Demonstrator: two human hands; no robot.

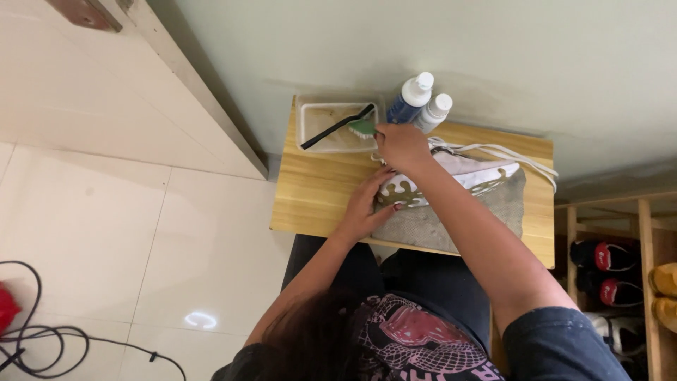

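Observation:
A white shoe (462, 173) with a gold pattern lies on a grey cloth (451, 219) on a small wooden table (317, 190). My left hand (368, 206) presses on the toe of the shoe. My right hand (400, 144) reaches across to a clear plastic tray (310, 116) at the table's far left corner and holds a green-headed brush (361, 128) at the tray's edge. A black brush (337, 127) lies slantwise in the tray, which holds cloudy liquid.
Two bottles stand by the wall behind the shoe, one blue (409, 99) and one white (433, 113), both with white caps. White laces (508, 152) trail right. A wooden shoe rack (620, 268) with shoes stands to the right. A black cable (49, 339) lies on the tiled floor.

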